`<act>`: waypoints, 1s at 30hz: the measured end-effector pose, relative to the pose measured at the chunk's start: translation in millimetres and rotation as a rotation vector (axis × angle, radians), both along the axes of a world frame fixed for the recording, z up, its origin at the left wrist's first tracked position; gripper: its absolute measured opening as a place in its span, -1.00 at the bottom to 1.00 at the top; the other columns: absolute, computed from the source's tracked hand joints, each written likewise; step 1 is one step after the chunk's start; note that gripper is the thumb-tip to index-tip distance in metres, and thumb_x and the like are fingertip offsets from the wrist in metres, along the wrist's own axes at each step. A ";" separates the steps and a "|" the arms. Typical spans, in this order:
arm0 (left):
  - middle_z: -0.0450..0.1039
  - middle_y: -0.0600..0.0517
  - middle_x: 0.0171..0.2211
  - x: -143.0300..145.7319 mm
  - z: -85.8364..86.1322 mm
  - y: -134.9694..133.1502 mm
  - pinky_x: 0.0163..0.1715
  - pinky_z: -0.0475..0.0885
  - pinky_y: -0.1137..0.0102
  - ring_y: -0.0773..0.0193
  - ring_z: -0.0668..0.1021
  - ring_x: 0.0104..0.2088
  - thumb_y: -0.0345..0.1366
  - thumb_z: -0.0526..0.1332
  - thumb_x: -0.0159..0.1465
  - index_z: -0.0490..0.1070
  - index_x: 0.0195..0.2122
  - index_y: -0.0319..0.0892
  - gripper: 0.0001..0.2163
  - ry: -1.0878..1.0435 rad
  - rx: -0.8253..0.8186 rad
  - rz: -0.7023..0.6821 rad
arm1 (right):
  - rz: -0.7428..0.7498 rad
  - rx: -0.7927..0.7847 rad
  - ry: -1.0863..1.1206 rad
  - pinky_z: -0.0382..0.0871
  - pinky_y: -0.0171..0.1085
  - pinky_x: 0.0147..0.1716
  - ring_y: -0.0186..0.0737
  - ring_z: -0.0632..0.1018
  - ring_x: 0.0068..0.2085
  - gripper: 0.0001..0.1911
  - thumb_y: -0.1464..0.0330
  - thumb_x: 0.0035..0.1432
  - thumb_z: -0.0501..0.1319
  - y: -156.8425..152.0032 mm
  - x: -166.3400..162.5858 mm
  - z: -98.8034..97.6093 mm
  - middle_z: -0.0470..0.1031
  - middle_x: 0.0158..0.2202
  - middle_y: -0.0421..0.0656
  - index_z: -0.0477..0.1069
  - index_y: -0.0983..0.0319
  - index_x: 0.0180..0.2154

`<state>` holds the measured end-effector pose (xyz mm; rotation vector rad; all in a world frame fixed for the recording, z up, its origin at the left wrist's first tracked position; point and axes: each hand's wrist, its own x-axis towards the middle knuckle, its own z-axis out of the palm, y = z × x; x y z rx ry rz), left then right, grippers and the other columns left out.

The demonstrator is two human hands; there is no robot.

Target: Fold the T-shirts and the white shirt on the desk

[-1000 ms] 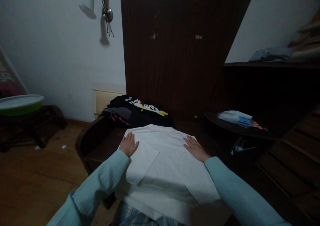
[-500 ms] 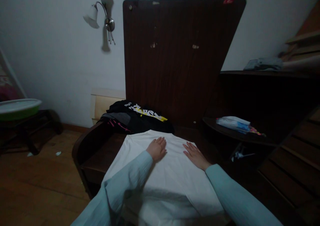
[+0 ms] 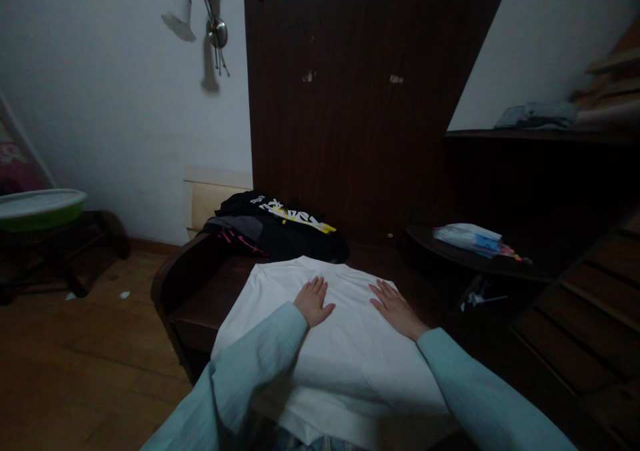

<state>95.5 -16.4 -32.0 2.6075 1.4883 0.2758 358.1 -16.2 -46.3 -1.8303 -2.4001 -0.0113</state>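
Note:
A white garment (image 3: pixel 345 344), perhaps a shirt, lies spread over the dark wooden bench in front of me. My left hand (image 3: pixel 313 302) rests flat on its upper middle, fingers extended and thumb out to the side. Toward the garment's upper right edge, my right hand (image 3: pixel 397 310) also lies flat with fingers stretched forward. Neither hand grips the cloth. Just beyond the far edge is a heap of dark clothes (image 3: pixel 280 231) with white, yellow and pink print.
The bench's curved armrest (image 3: pixel 173 271) borders the left side. On the right, a low shelf (image 3: pixel 480 264) carries a plastic packet (image 3: pixel 467 238). A tall dark panel (image 3: pixel 370 104) stands behind. Farther left, a green basin (image 3: pixel 43 214) sits on a stool.
The view has tilted down slightly. My left thumb has spread away from the fingers, and the right hand has shifted slightly outward. Both hands remain flat on the garment.

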 end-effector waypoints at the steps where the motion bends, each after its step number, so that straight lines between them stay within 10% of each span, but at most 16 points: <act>1: -0.06 -0.21 0.21 0.1 -0.9 0.4 0.13 -0.01 0.16 0.01 0.01 0.21 -0.04 -0.11 0.20 0.02 0.16 -0.40 -0.39 -0.005 0.007 0.020 | 0.002 0.005 -0.001 -0.10 -0.12 0.17 -0.14 0.02 0.22 -0.38 0.07 0.19 -0.24 -0.4 0.5 -0.7 0.01 0.21 -0.02 0.10 0.27 0.14; 10: 0.13 -0.31 0.11 2.0 -0.2 1.9 0.10 0.08 0.27 0.03 0.21 0.12 -0.06 -0.02 0.15 0.10 0.09 -0.49 -0.39 -0.045 0.101 0.149 | -0.001 0.002 -0.032 -0.09 -0.12 0.17 -0.16 0.03 0.22 -0.38 0.06 0.19 -0.26 -0.6 1.5 0.0 0.03 0.21 -0.05 0.10 0.24 0.14; 30: -0.09 -0.27 0.21 11.3 -1.1 38.9 0.11 -0.07 0.08 -0.01 0.00 0.21 0.08 -0.22 0.19 -0.05 0.18 -0.44 -0.29 0.077 0.022 0.237 | -0.044 -0.007 -0.007 -0.08 -0.10 0.16 -0.15 0.04 0.22 -0.41 0.09 0.19 -0.24 9.2 -1.6 -0.5 0.02 0.21 -0.05 0.10 0.23 0.14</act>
